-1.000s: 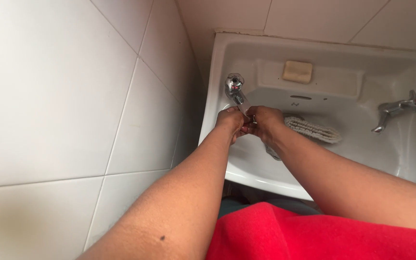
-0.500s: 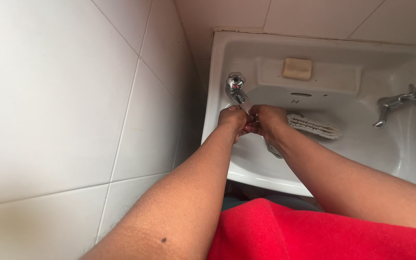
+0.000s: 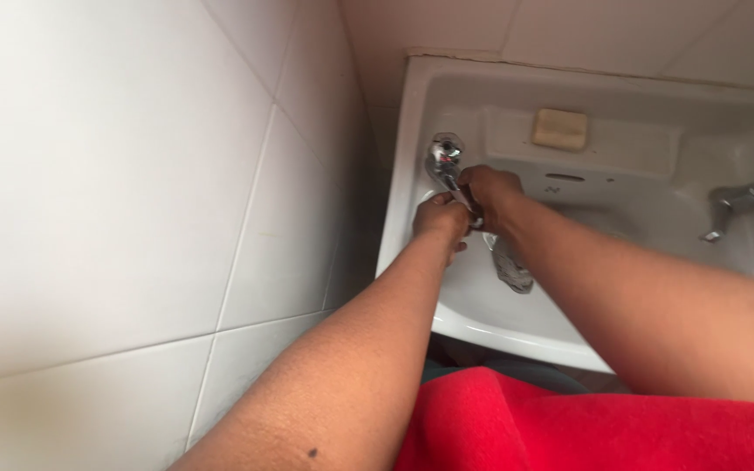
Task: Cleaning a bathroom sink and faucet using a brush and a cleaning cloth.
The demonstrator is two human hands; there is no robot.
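My right hand [image 3: 490, 192] is closed over the spout of the chrome left tap [image 3: 445, 150] at the back left of the white sink [image 3: 412, 187]. Just below it, my left hand [image 3: 441, 218] is curled against the spout's end; what its fingers hold is hidden. A grey cloth-like piece [image 3: 511, 267] hangs into the basin right under the two hands. My right forearm crosses the basin and covers whatever lies behind it.
A pale bar of soap [image 3: 559, 129] lies on the sink's back ledge. A second chrome tap [image 3: 745, 201] stands at the right. White tiled wall [image 3: 133, 174] runs along the left. A red garment [image 3: 569, 423] fills the bottom of the view.
My right hand moved up from the spout's tip onto the spout near the tap head. The view shifted, and my arm now hides the ribbed whitish scrubber seen in the basin before.
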